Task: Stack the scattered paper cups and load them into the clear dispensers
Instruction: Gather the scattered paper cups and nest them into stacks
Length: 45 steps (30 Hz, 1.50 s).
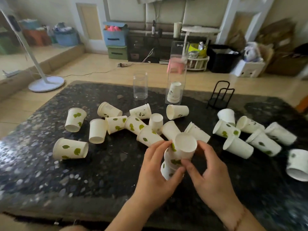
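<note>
Both hands hold a short stack of white paper cups with green leaf prints (179,150), bottoms pointing away from me. My left hand (155,170) grips the stack's lower part and my right hand (210,169) its upper cup. Several loose cups (116,124) lie scattered on the dark speckled table (66,172), left and right of my hands. At the far edge stands a tall clear square dispenser (176,72) with a few stacked cups (174,92) at its bottom. Left of it stands a shorter clear round dispenser (140,86), nothing inside.
A black wire holder (220,95) stands at the table's far right. More cups (265,139) cluster at the right, one (298,164) at the right edge. Beyond the table are a white fan stand (45,83), storage boxes (115,35) and a pink stool (175,65).
</note>
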### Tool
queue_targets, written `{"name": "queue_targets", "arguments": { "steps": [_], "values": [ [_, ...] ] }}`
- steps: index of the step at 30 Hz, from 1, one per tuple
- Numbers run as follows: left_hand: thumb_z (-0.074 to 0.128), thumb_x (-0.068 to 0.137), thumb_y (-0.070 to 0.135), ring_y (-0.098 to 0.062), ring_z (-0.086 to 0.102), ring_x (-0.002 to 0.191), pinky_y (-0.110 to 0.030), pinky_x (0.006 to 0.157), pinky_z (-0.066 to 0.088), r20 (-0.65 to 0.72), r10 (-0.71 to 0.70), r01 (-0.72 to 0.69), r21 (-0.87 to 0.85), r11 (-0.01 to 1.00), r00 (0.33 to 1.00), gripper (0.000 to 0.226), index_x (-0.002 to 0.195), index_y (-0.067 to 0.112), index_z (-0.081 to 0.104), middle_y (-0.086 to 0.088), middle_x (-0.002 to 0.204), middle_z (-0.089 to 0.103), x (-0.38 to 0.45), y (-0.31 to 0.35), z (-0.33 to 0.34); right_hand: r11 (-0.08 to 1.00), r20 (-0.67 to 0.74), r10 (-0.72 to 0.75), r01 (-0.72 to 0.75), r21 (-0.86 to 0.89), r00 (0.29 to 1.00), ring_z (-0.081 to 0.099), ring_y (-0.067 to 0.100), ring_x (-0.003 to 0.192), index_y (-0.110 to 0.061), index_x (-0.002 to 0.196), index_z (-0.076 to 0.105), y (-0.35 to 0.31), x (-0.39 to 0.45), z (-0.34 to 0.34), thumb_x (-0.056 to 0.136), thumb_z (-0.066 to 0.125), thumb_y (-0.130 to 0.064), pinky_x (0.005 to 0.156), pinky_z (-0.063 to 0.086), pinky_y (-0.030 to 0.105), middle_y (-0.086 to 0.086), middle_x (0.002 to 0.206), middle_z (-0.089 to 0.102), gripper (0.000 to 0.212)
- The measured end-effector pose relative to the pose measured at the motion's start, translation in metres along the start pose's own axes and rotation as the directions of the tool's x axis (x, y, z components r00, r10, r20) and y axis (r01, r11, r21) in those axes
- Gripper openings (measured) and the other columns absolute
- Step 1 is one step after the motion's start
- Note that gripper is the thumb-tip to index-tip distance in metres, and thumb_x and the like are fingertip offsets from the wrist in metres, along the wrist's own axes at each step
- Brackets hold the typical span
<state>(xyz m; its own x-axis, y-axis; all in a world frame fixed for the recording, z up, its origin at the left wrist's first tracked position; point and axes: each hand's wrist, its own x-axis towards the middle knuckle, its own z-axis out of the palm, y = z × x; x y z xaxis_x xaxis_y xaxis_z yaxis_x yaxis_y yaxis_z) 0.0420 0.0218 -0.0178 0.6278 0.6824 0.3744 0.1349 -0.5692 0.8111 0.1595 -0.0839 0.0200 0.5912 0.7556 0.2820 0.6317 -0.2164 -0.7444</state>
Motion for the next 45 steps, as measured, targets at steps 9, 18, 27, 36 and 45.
{"name": "queue_targets", "arguments": {
  "steps": [9, 18, 27, 36, 45],
  "values": [
    [0.057, 0.081, 0.069, 0.002, 0.026, 0.136, -0.030, 0.118, 0.028, 0.183, -0.177, 0.106, 0.340, 0.934, 0.967, 0.078, 0.147, 0.036, 0.030, 0.019, 0.150, 0.032, -0.009, -0.031, 0.011, 0.949, 0.315, 0.266, -0.190, -0.253, 0.911, 0.032, 0.004, 0.139, -0.033, 0.149, 0.028, 0.058, -0.012, 0.009, 0.087, 0.063, -0.047, 0.114, 0.025, 0.022, -0.015, 0.152, 0.036, 0.073],
    [0.049, 0.097, 0.051, -0.005, 0.039, 0.125, -0.024, 0.108, 0.033, 0.285, 0.638, -0.678, 0.064, 0.732, 0.715, 0.043, 0.136, 0.036, 0.042, 0.009, 0.133, 0.046, 0.007, 0.053, 0.111, 0.870, -0.409, 0.484, -0.475, 0.129, 0.774, 0.054, 0.015, 0.117, -0.021, 0.127, 0.057, 0.135, -0.012, -0.099, 0.084, 0.070, -0.032, 0.097, 0.047, 0.036, -0.003, 0.122, 0.062, 0.046],
    [0.054, 0.096, 0.029, -0.011, 0.010, 0.146, -0.036, 0.125, 0.009, 0.694, 0.194, -0.485, 0.250, 0.838, 0.693, 0.066, 0.152, 0.040, 0.020, 0.019, 0.157, 0.017, 0.052, 0.115, 0.267, 0.547, -0.679, 0.557, -0.826, -0.133, 0.478, 0.035, 0.038, 0.135, -0.020, 0.140, 0.040, 0.246, 0.008, -0.177, 0.074, 0.060, -0.067, 0.110, 0.023, 0.058, 0.012, 0.133, 0.058, 0.083],
    [0.063, 0.091, 0.023, -0.026, -0.011, 0.152, -0.047, 0.120, -0.010, 0.698, 0.271, -0.661, 0.376, 0.650, 0.663, 0.100, 0.152, 0.036, -0.015, 0.009, 0.164, -0.017, 0.092, 0.148, 0.318, 0.796, -0.652, 0.457, -0.606, -0.003, 0.604, 0.053, 0.026, 0.111, -0.019, 0.132, 0.051, 0.246, -0.007, -0.214, 0.083, 0.069, -0.025, 0.079, 0.040, 0.028, 0.010, 0.131, 0.050, 0.052],
    [0.068, 0.083, 0.044, -0.016, 0.045, 0.135, -0.050, 0.123, 0.009, 0.625, 0.378, -0.668, 0.325, 0.669, 0.682, 0.075, 0.146, 0.031, 0.030, 0.008, 0.142, 0.051, 0.107, 0.168, 0.248, 0.731, -0.440, 0.353, 0.050, 0.681, 0.826, 0.059, 0.016, 0.120, -0.039, 0.138, 0.037, 0.198, -0.007, -0.210, 0.074, 0.071, -0.058, 0.093, 0.053, 0.037, 0.001, 0.135, 0.058, 0.075]
  ]
}}
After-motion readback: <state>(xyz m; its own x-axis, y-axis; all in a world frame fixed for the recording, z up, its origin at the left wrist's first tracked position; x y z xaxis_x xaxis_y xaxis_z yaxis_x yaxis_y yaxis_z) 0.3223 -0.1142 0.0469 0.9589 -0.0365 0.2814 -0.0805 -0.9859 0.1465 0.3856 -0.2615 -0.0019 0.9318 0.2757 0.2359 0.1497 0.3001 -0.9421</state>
